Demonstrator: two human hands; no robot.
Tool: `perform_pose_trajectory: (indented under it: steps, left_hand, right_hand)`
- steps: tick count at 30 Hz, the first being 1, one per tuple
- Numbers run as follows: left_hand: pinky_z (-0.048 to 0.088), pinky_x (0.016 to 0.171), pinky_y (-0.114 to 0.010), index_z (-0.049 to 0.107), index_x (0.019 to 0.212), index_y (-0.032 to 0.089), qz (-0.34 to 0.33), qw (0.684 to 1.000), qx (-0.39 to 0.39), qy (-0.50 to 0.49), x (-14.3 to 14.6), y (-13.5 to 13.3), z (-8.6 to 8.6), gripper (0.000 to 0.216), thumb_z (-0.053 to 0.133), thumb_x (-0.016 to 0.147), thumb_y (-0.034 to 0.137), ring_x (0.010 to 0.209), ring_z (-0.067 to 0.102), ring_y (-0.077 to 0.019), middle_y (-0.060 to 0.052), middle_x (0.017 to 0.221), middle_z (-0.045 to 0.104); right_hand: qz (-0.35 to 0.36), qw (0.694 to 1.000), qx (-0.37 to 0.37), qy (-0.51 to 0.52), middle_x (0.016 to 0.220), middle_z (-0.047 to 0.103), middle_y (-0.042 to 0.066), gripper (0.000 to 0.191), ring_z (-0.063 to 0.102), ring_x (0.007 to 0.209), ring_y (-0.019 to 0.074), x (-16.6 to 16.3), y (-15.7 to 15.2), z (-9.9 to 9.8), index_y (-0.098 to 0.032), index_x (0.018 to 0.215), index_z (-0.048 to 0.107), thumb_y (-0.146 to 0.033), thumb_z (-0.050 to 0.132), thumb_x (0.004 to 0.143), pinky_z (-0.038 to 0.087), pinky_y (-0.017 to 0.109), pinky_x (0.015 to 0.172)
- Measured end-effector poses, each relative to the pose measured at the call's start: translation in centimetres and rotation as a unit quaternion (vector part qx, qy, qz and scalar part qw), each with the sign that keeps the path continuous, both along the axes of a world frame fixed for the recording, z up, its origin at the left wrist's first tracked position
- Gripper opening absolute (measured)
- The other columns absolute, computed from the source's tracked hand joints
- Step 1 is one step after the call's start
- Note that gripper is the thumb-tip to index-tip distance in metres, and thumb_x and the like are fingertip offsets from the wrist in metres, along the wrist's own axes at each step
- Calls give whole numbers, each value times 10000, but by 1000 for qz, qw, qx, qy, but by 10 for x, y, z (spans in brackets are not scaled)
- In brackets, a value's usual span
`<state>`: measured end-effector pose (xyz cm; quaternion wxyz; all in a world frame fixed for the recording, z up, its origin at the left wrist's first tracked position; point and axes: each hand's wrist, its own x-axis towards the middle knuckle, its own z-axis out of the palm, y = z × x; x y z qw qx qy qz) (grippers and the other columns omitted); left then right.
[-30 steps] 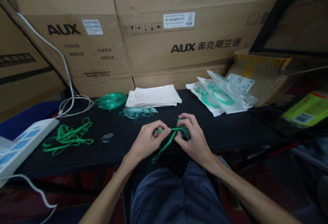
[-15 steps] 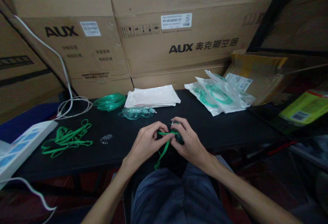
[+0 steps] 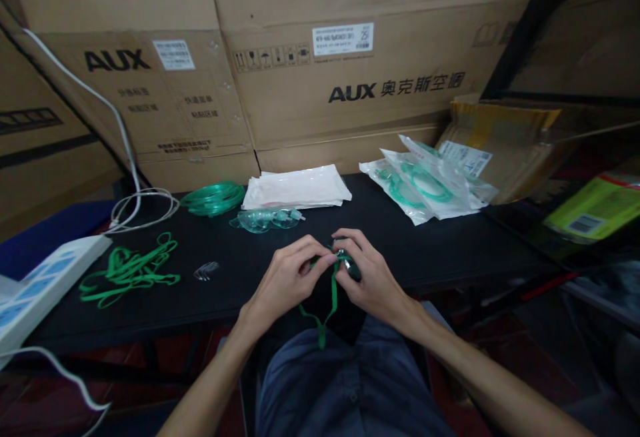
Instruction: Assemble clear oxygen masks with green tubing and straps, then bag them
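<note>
I am looking down on a black table backed by a wall of cardboard boxes. Nearest me, over the table's front edge, my left hand and right hand meet, fingertips pinched shut on a green strap whose loop hangs down off the edge toward my lap. The right hand also cups a small green mask (mostly hidden behind the fingers). Left of the hands the tabletop lies bare up to a small metal clip and a loose heap of green straps, with a white power strip overhanging the left edge. Right of the hands there is open black surface out to the corner. Further back lie a clear mask, a tubing coil, a stack of white pouches and packed bags against the boxes.
</note>
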<state>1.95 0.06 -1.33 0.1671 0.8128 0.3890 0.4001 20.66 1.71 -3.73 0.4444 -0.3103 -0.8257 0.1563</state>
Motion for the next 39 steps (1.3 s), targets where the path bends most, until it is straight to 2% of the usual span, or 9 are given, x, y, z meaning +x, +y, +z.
perform_pose_trajectory:
  steps: [4,11,18,21,25,29,34,39]
  left_hand:
    - [373,617,-233,661,876,164,21,1000,-12,8,0,0,1,195,556,1004,265,640,487,-100,7,800,577]
    - [312,543,-230,570,806,177,90,991,-81,-51,-12,-1,2,292,470,1018,351,551,419,-98,58,627,462]
    - [277,545,-232,730,816,176,61,984,-158,55,-3,1,5,406,556,968,509,545,362,-90,66,578,458]
    - [285,557,-230,766,851,184,43,982,-168,74,-2,0,7,403,588,946,533,564,376,-91,61,603,507]
    - [332,601,-219,793,961,198,7,982,-174,69,-3,1,6,381,602,940,526,605,434,-99,43,695,630]
    - [376,625,-218,808,988,187,6,981,-185,54,-4,2,6,421,560,956,526,626,483,-117,16,734,694]
    - [393,609,-221,815,950,189,9,979,-201,35,-4,3,5,393,565,945,493,631,514,-135,5,730,712]
    - [355,581,-222,786,946,184,15,978,-206,30,-6,3,3,321,582,942,431,615,474,-124,11,733,680]
  right_hand:
    - [-41,999,-13,27,1146,557,133,241,611,1091,260,-1,2,1,-204,984,550,-44,529,805,522,373,895]
    - [-134,985,-33,104,1068,579,105,256,588,1070,269,6,12,-1,-229,922,487,-31,532,765,481,426,927]
    - [-80,994,32,66,1172,514,135,282,549,1158,263,0,3,-1,-228,1013,486,-25,539,825,505,416,937]
    - [-66,995,45,61,1187,494,138,301,537,1169,268,0,2,-2,-229,1033,481,-20,555,830,512,423,938]
    - [-59,996,49,55,1194,484,139,298,532,1178,271,1,3,-2,-229,1049,478,-26,563,849,521,425,933]
    - [-48,996,49,53,1200,486,135,285,527,1192,273,2,2,0,-231,1062,473,-53,581,867,512,439,961]
    - [-19,998,39,42,1211,480,141,297,523,1228,280,3,-1,1,-233,1072,472,-45,565,862,507,449,978]
    - [2,999,24,33,1247,485,143,349,535,1222,280,5,-1,3,-238,1096,471,-36,576,831,497,462,1001]
